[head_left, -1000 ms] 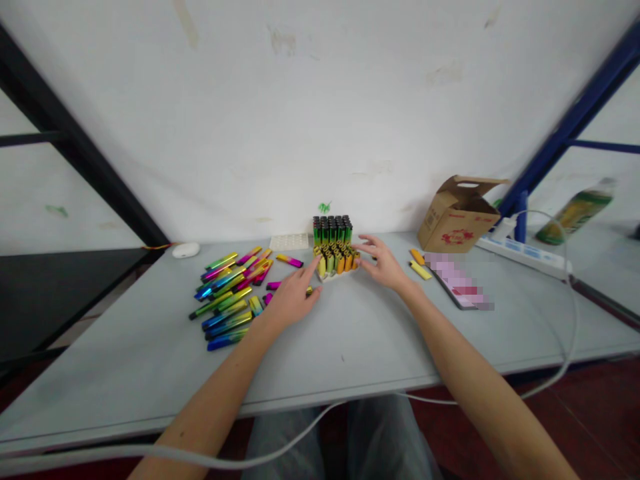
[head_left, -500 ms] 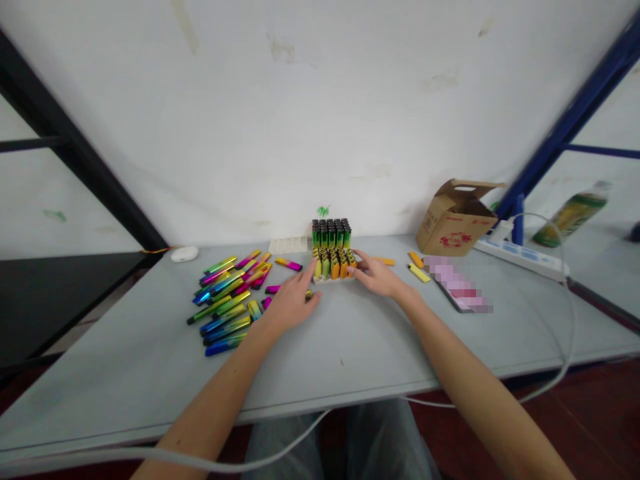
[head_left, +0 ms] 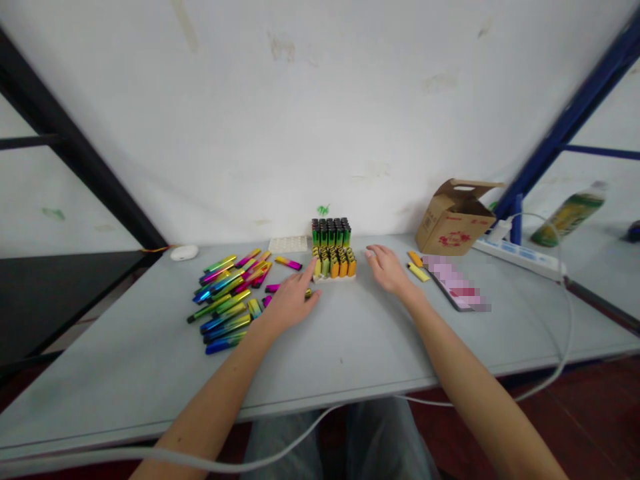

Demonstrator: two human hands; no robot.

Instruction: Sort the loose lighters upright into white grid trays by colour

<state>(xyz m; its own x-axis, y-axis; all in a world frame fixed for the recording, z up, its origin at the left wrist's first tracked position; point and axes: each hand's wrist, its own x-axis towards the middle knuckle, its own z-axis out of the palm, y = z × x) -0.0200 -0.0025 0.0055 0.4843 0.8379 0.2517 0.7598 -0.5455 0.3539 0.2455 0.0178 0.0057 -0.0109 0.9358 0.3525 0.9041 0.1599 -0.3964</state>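
Note:
Yellow and orange lighters (head_left: 336,265) stand upright in rows in a low white tray (head_left: 334,279). My left hand (head_left: 289,299) lies at the tray's left side, fingers stretched out, with the index fingertip against the leftmost yellow lighters. A small yellow piece (head_left: 309,293) shows beside its fingers. My right hand (head_left: 389,270) is right of the tray, apart from it, on the tabletop. Its fingers are bent in with the thumb close to them; what is under or in them is hidden. Directly behind stand black-topped green sticks (head_left: 331,233) in rows.
Shiny multicoloured sticks (head_left: 227,293) lie piled at left. A white perforated tray (head_left: 288,245) and a white case (head_left: 185,253) lie near the wall. At right are a yellow lighter (head_left: 418,272), a blurred phone (head_left: 456,283), an opened cardboard box (head_left: 456,223) and a power strip (head_left: 520,257).
My right hand has let go of the tray's right side and moved right, covering the spot where an orange lighter lay. My left hand has stayed in place.

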